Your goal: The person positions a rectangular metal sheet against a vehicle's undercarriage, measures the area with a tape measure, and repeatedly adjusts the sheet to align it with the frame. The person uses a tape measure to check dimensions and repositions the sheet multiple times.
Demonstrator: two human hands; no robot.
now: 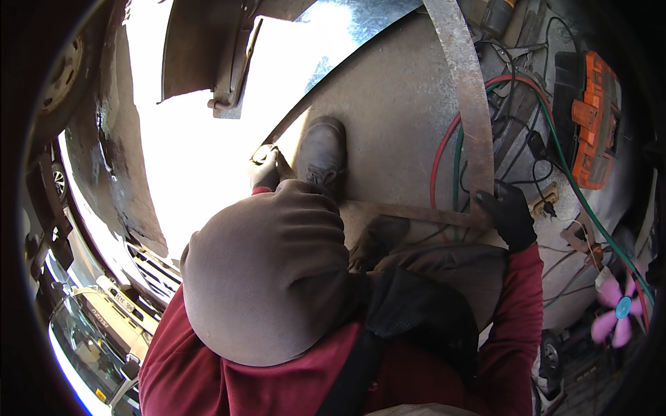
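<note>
My right hand (512,216), in a dark glove, grips the corner of a large flat steel square (476,132) with a brownish, worn surface. The square's long arm runs away from me, and its short arm reaches left past my boots. At the left, my gloved left hand (264,173) is closed beside the dark edge of a shiny metal sheet (368,21). Glare washes out whatever lies between its fingers. A rounded mass of brown cloth (267,277) hides most of the left forearm.
One dark boot (322,149) stands between my hands. Red and green hoses (551,128) curve along the right, past an orange-and-black toolbox (595,118) and tangled cables. A pink-bladed fan (617,308) lies lower right. A brown metal piece (201,48) is upper left; a parked vehicle (90,340) stands lower left.
</note>
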